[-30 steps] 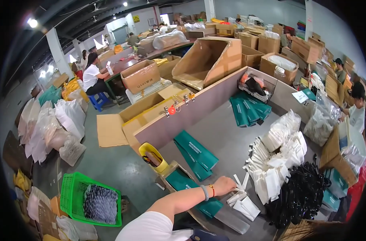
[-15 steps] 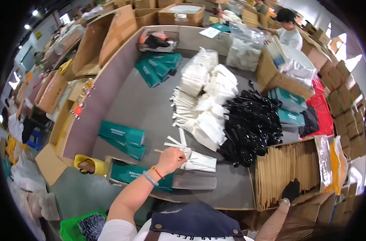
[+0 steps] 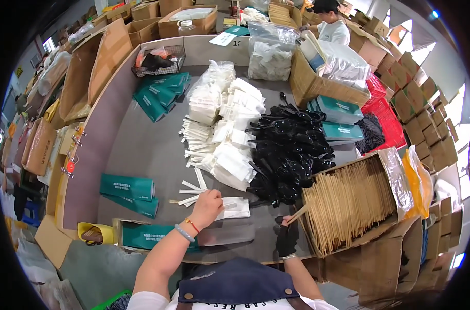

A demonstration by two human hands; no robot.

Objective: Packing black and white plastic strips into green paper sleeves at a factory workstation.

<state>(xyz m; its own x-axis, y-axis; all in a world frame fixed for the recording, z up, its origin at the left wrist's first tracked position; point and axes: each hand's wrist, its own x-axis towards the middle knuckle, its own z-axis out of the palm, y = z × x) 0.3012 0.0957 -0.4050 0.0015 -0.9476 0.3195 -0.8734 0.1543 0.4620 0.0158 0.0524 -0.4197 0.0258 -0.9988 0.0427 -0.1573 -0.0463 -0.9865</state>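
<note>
My left hand (image 3: 208, 206) is closed, fingertips pressed together over a flat white paper packet (image 3: 237, 207); what it pinches is hidden. Beside it thin white strips (image 3: 193, 187) fan out. My right hand (image 3: 285, 238), in a black fingerless-looking glove, grips thin wooden chopsticks (image 3: 299, 212) at the near left corner of a carton full of chopsticks (image 3: 351, 204). A clear plastic sleeve (image 3: 227, 235) sticks out of a stack of teal sleeves (image 3: 150, 236) below my left hand. Black plastic spoons (image 3: 292, 150) lie heaped ahead of my right hand.
White packets (image 3: 224, 129) are piled mid-table. More teal sleeves lie at left (image 3: 126, 188) and far left (image 3: 160, 95). A wire basket (image 3: 160, 61) stands in the far corner. Teal stacks (image 3: 341, 116) and a carton (image 3: 315, 82) line the right. A person (image 3: 332, 26) works beyond.
My right hand has left the middle of the chopstick carton, moving left to its corner with chopsticks in its grip. My left hand stays by the white packet. The view has shifted right.
</note>
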